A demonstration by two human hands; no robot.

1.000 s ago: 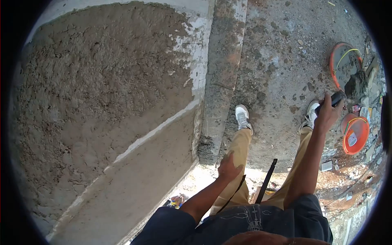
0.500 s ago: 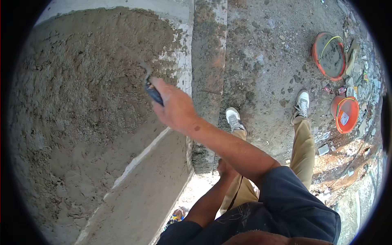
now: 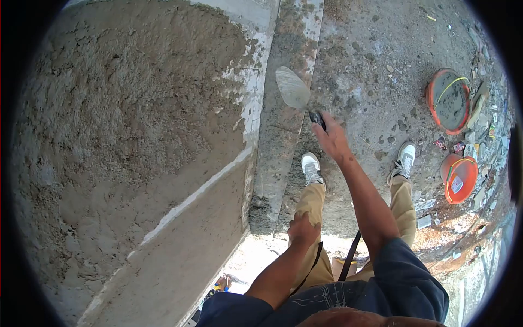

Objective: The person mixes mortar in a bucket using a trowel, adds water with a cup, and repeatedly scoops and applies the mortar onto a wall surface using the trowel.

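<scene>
My right hand (image 3: 333, 143) is closed round the dark handle of a trowel (image 3: 293, 88). The trowel's pale, rounded metal blade points up and left, above the ledge along the foot of the wall. My left hand (image 3: 304, 230) rests on my left knee, its fingers curled over the tan trouser leg (image 3: 311, 201). On the left stands a wall coated with rough, wet mortar (image 3: 131, 109). A bare whitish strip (image 3: 253, 98) edges the mortar on its right side.
An orange tub of grey mortar (image 3: 432, 103) with a yellow handle stands on the ground at right. Nearer is an orange bucket (image 3: 471, 177) with something pale inside. Rubble and scraps lie along the right. My white shoes (image 3: 310, 163) stand on rough ground.
My right hand has swung the trowel rightward from the mortared wall to above the ledge and ground. My left hand, partly hidden before behind the right arm, now shows on the knee.
</scene>
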